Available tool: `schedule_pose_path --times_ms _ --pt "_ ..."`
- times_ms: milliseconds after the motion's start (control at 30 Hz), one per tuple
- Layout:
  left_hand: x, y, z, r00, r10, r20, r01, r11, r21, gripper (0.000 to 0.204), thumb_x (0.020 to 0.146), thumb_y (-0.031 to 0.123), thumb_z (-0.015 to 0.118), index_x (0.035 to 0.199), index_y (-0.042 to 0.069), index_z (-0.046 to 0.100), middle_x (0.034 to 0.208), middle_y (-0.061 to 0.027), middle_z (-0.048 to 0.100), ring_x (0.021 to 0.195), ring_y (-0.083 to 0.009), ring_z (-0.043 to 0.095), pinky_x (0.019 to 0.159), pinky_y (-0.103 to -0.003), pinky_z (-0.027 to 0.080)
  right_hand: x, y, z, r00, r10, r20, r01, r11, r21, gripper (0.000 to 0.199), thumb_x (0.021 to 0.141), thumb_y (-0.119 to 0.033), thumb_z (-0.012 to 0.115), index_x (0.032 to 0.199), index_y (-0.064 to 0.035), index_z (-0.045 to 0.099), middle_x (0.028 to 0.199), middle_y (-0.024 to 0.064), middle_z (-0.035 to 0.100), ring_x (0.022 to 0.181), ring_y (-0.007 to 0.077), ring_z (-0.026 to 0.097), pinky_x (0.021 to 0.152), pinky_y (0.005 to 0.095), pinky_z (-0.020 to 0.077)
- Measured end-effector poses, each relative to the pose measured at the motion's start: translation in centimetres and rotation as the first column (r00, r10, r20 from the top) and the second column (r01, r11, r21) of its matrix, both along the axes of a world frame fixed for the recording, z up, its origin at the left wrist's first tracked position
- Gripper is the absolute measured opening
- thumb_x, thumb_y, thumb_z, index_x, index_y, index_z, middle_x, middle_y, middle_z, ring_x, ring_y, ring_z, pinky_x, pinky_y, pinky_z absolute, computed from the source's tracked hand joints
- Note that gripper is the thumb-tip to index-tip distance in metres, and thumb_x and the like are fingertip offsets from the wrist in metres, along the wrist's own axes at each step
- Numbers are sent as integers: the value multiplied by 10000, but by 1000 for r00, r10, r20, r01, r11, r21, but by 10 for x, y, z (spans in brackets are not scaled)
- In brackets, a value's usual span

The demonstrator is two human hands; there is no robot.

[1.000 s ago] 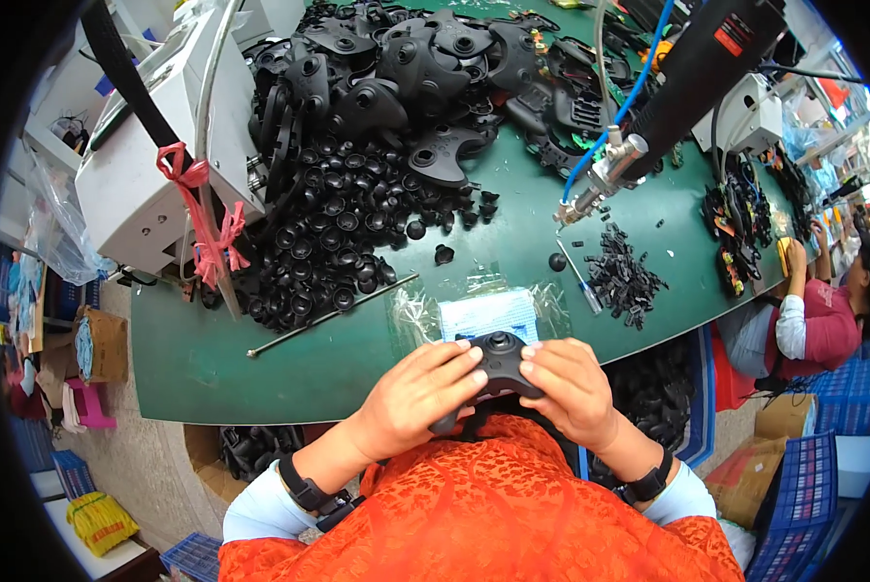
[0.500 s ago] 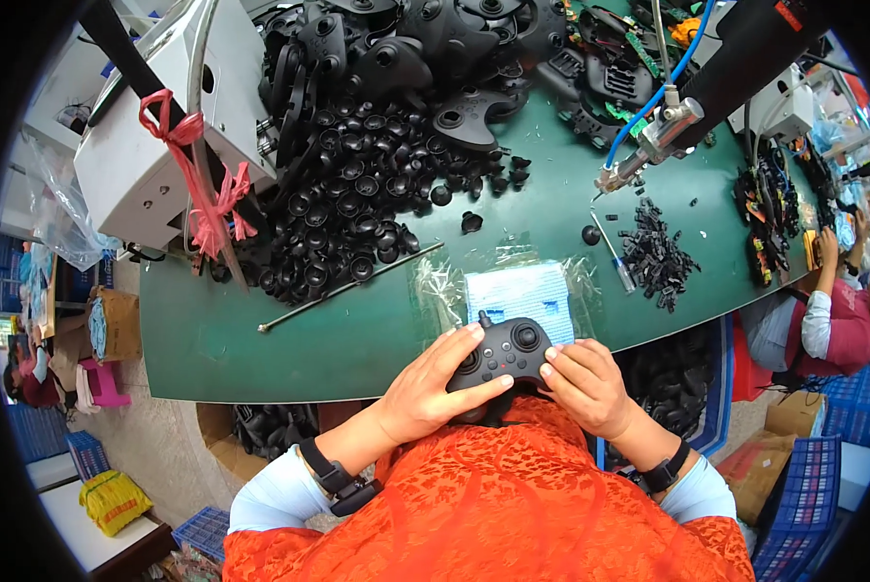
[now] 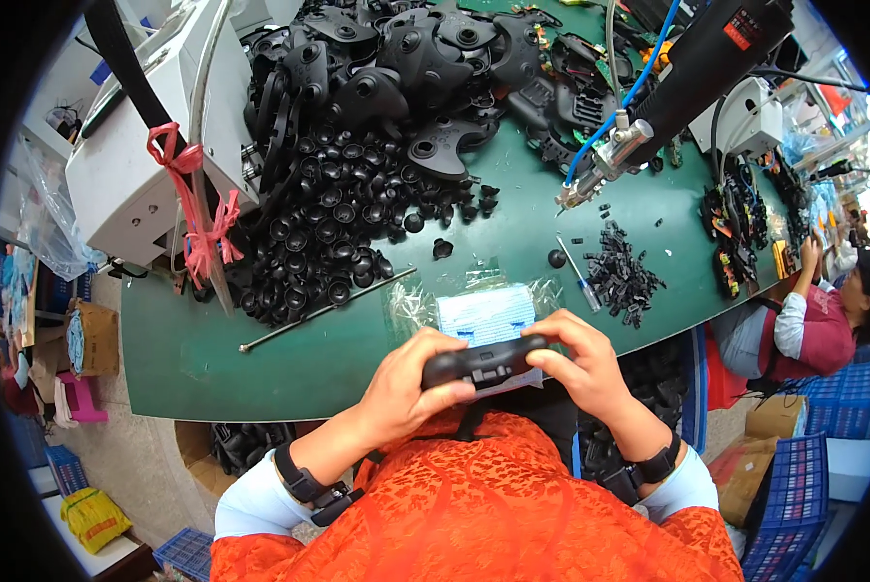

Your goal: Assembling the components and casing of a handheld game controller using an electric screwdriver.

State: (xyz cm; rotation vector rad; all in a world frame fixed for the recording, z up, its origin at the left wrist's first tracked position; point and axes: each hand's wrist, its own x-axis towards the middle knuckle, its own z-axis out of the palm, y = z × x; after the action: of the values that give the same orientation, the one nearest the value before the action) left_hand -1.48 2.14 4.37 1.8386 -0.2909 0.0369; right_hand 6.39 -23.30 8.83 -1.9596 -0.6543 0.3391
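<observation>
Both hands are gripping a black plastic game controller (image 3: 483, 362) at the near table edge; the left hand (image 3: 410, 388) is clamping its left end, the right hand (image 3: 575, 364) its right; a clear plastic bag (image 3: 478, 308) is lying just beyond.

The game controller (image 3: 481, 362) held in both hands looks like matt black plastic. At twelve o'clock from it lies a clear, crinkly plastic bag (image 3: 483, 308), glossy, with pale blue paper inside. The table (image 3: 212, 354) is smooth matt green. At ten o'clock, a thin metal rod (image 3: 326, 310) shines dully beside small black plastic caps (image 3: 338, 242). The person's top (image 3: 474, 504) is orange patterned cloth.
</observation>
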Motion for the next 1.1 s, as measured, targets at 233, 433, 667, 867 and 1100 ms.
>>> schedule_pose_path --times_ms 233,433,667,867,1100 --pt "36 -13 -4 862 267 -431 -281 959 33 362 941 324 712 1006 -7 581 828 -64 616 766 -126 555 689 -312 479 29 10 -39 914 -164 -372 117 982 -145 325 937 -284 699 1001 34 703 803 92 695 740 143 626 687 296 491" --pt "64 -2 -18 828 246 -504 -224 969 105 452 948 425 673 939 -23 613 793 -70 616 737 -127 559 666 -322 474 47 5 -14 913 -356 199 371 927 -46 200 901 -189 745 888 6 701 793 88 659 730 134 600 678 310 488" --pt "80 7 -36 828 164 -536 -128 986 104 562 891 495 680 916 -66 655 831 -215 696 783 -314 693 730 -424 519 142 7 83 988 -129 87 52 800 598 426 931 -99 666 1305 22 501 1120 103 651 1004 154 626 913 302 491" --pt "78 -4 -21 853 122 -507 -6 974 225 509 904 453 699 980 -50 672 851 -165 696 790 -231 663 752 -388 515 134 27 110 961 -167 222 4 808 589 344 917 -77 671 1216 44 553 900 112 680 775 163 671 694 293 538" --pt "76 -4 -19 854 154 -496 -26 967 255 507 894 463 704 965 -38 684 837 -189 702 779 -262 677 741 -403 512 107 77 144 942 2 335 -223 748 625 592 941 -241 630 1388 80 412 954 99 515 723 188 610 619 312 545"
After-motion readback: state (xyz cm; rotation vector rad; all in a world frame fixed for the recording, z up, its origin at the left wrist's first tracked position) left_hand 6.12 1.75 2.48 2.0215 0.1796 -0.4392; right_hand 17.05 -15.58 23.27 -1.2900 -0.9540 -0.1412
